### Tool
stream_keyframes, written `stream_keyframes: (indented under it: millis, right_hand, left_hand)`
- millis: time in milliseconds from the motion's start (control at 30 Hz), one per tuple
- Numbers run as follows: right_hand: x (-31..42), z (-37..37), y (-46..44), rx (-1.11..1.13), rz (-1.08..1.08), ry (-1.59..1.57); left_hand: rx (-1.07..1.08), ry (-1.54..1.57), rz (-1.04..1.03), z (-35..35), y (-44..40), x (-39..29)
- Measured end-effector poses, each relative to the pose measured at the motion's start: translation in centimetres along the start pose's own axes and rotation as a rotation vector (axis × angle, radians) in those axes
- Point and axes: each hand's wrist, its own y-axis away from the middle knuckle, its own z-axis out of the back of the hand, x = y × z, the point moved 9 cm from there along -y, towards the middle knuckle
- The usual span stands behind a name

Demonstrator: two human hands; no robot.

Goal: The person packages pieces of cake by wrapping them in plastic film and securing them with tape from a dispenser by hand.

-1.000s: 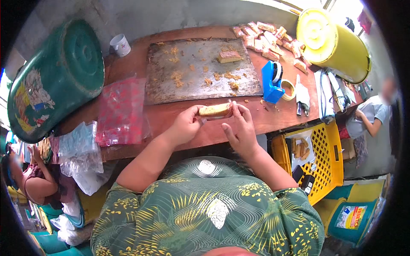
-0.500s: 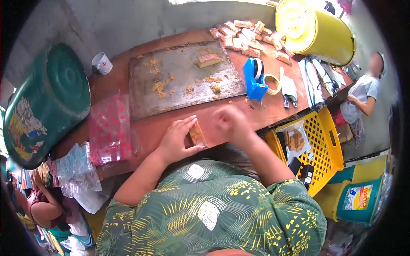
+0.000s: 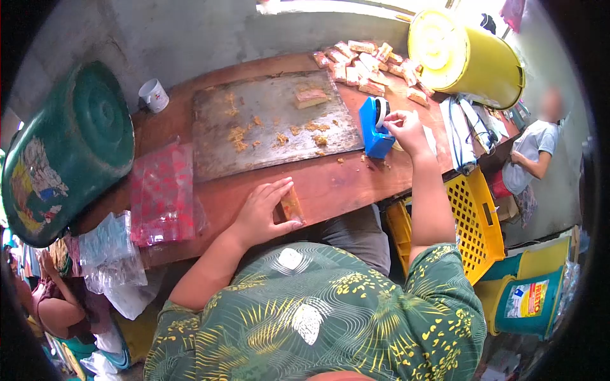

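My left hand [image 3: 260,214] holds a wrapped bar [image 3: 291,206] against the table's front edge, fingers along its far end and thumb at its near end. Farther right, my right hand [image 3: 405,130] pinches at the front of the blue tape dispenser [image 3: 375,130]; any tape between the fingertips is too small to make out. Beyond my left hand lies a metal tray [image 3: 210,152] with crumbs and one unwrapped-looking piece [image 3: 310,97]. Wrapped bars [image 3: 372,63] form a pile behind the dispenser.
Red-patterned plastic sheets [image 3: 162,197] and clear bags [image 3: 111,247] lie at left, near a green drum [image 3: 70,152] and a mug [image 3: 153,95]. A yellow drum [image 3: 467,60] stands at the back right, a yellow crate [image 3: 473,222] below. One person [image 3: 530,152] is at right, another [image 3: 57,301] at left.
The bar has gone from both hands down to the table edge under my left hand. My right hand has let go and moved right to the tape dispenser.
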Motion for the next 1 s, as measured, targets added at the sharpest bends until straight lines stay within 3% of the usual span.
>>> stream_keyframes:
  millis: [400, 600, 700, 833, 933, 1000]
  right_hand:
    - [-1.7, -1.1, -3.9, -0.123, -0.033, -0.029]
    - [-1.0, -0.8, -5.4, -0.285, 0.021, -0.113]
    - [0.2, -0.1, -4.8, -0.287, -0.160, -0.042]
    - [-0.8, -0.1, -5.2, -0.280, -0.073, -0.038]
    - [-2.5, -0.4, -4.9, -0.180, -0.070, -0.403]
    - [-2.1, -0.1, -3.8, -0.146, -0.007, -0.407]
  left_hand:
    - [-0.015, -0.005, -0.044, 0.2, -0.2, -0.2]
    - [-0.017, -0.010, -0.036, 0.3, -0.1, -0.3]
    - [-0.010, -0.001, -0.025, 0.3, -0.1, -0.2]
    - [0.003, 0.011, -0.010, 0.3, -0.2, -0.1]
    - [0.005, 0.008, -0.008, 0.2, -0.1, 0.0]
    - [0.006, 0.001, -0.008, 0.1, -0.3, 0.1]
